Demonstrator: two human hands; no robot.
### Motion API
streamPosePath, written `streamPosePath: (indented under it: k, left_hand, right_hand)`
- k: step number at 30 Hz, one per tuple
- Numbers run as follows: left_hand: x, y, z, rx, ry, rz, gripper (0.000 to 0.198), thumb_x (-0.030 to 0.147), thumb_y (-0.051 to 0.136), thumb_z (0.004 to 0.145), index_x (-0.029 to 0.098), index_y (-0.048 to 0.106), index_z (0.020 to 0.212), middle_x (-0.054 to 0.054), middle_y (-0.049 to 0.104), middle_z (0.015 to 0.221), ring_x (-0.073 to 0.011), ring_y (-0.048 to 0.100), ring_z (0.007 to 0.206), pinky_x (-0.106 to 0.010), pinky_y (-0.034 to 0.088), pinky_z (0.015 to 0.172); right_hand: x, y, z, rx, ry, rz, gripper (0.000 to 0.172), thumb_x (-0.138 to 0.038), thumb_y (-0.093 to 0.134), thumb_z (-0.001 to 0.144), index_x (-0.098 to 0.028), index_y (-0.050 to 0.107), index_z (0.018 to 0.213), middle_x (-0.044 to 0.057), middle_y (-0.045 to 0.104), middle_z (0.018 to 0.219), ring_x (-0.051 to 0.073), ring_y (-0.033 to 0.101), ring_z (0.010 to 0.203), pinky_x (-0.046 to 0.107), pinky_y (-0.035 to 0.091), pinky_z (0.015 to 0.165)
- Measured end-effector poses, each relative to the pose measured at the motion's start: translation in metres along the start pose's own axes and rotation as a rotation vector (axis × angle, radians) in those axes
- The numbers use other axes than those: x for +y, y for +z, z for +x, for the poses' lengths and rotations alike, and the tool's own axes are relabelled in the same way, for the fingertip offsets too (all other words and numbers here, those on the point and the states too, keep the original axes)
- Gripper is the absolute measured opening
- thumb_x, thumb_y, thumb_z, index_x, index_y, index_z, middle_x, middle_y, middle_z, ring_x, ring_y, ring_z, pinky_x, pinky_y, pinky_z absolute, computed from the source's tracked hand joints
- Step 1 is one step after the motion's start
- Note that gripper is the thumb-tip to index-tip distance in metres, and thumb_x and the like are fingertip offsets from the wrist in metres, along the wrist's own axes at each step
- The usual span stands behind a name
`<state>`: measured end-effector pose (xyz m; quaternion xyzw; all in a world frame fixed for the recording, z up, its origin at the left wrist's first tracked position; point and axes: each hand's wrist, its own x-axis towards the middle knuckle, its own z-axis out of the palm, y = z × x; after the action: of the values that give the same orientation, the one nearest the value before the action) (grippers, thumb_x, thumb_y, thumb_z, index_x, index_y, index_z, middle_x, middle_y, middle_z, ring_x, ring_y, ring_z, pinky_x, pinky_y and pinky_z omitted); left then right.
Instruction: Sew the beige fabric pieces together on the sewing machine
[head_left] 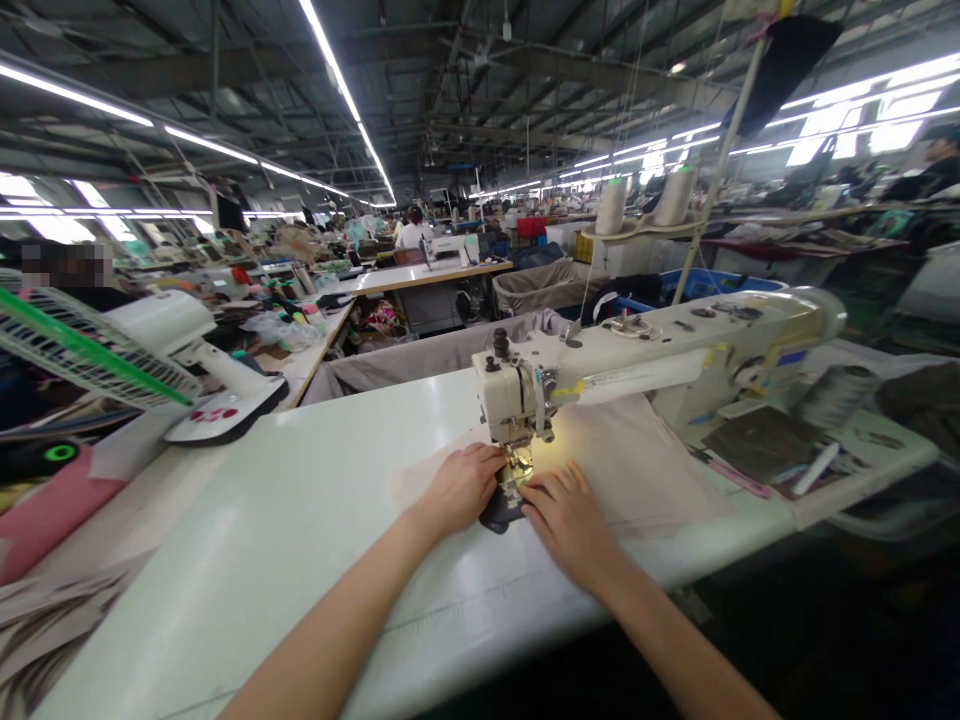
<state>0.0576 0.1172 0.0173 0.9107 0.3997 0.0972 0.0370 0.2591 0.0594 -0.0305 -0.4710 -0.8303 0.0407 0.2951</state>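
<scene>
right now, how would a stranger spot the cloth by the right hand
Find the pale table, then the sewing machine on it. Under the machine's arm, beside the right hand, lies the cloth: flat and beige, unlike the smaller dark piece further right.

Bare forearms (354,605), bare fingers (486,457)

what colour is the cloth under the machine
The cloth is pale beige, clearest in the head view.

No text or number can be read.
</scene>
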Motion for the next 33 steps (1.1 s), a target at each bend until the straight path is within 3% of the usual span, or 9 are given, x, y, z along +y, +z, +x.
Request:
streamPosePath:
  k: [3,8,12,17,20,25,28,33]
  left_hand:
    - [-0.003,-0.005,-0.004,-0.046,-0.063,0.035,0.030,0.012,0.042,0.096,0.020,0.065,0.113,-0.007,0.066,0.116,-0.0203,0.059,0.111,-0.032,0.048,0.098]
    - [-0.003,-0.015,-0.028,-0.218,-0.488,0.268,0.031,0.030,0.037,0.102,0.013,0.063,0.105,-0.014,0.062,0.105,-0.0259,0.067,0.090,-0.037,0.053,0.075]
    - [-0.003,-0.018,-0.049,-0.240,-0.618,0.312,0.032,0.034,0.034,0.103,0.013,0.058,0.107,-0.013,0.062,0.103,-0.0260,0.068,0.090,-0.035,0.052,0.073]
    - [-0.002,-0.018,-0.059,-0.249,-0.619,0.312,0.031,0.035,0.034,0.103,0.014,0.056,0.107,-0.012,0.061,0.104,-0.0243,0.067,0.092,-0.034,0.051,0.074]
    - [-0.002,-0.014,-0.058,-0.217,-0.582,0.335,0.029,0.031,0.034,0.104,0.014,0.057,0.107,-0.012,0.059,0.104,-0.0243,0.064,0.095,-0.033,0.051,0.077]
    - [0.002,-0.010,-0.055,-0.188,-0.435,0.325,0.025,0.017,0.036,0.101,0.014,0.059,0.110,-0.012,0.057,0.109,-0.0250,0.057,0.103,-0.033,0.051,0.081]
    - [0.004,-0.011,-0.054,-0.194,-0.425,0.326,0.025,0.015,0.038,0.099,0.014,0.060,0.111,-0.012,0.057,0.108,-0.0262,0.056,0.103,-0.033,0.051,0.079]
    - [0.003,-0.010,-0.056,-0.191,-0.437,0.392,0.025,0.017,0.038,0.100,0.014,0.061,0.109,-0.012,0.057,0.104,-0.0271,0.057,0.098,-0.033,0.051,0.071]
  right_hand:
    - [0.003,-0.002,-0.002,0.036,0.009,-0.003,0.023,-0.019,0.048,0.100,-0.020,0.065,0.114,0.008,0.066,0.110,0.024,0.058,0.107,0.057,0.027,0.114]
    - [0.009,-0.004,-0.004,0.095,-0.009,0.068,0.030,-0.012,0.043,0.096,-0.019,0.068,0.111,0.011,0.067,0.107,0.024,0.059,0.101,0.048,0.043,0.101]
    - [0.008,-0.007,-0.006,0.175,0.043,0.268,0.034,-0.011,0.039,0.094,-0.020,0.067,0.110,0.011,0.067,0.105,0.024,0.061,0.101,0.042,0.050,0.093]
    - [0.006,-0.011,-0.015,0.157,0.243,0.462,0.023,-0.016,0.040,0.091,-0.021,0.063,0.093,0.008,0.069,0.096,0.023,0.065,0.096,0.039,0.052,0.088]
    - [0.005,-0.014,-0.017,0.055,0.376,0.539,0.018,-0.023,0.045,0.090,-0.021,0.060,0.100,0.006,0.071,0.091,0.022,0.068,0.087,0.036,0.053,0.079]
    - [0.000,-0.020,-0.005,-0.120,0.452,0.777,0.027,-0.032,0.047,0.092,-0.019,0.052,0.115,0.002,0.070,0.084,0.014,0.062,0.058,0.028,0.051,0.057]
    - [-0.001,-0.020,0.004,-0.145,0.444,0.899,0.034,-0.033,0.050,0.091,-0.019,0.047,0.122,0.004,0.068,0.094,0.013,0.062,0.063,0.028,0.052,0.062]
    - [0.003,-0.015,0.011,-0.125,0.614,0.769,0.051,-0.038,0.060,0.088,-0.018,0.041,0.132,0.009,0.065,0.110,0.014,0.063,0.067,0.028,0.052,0.062]
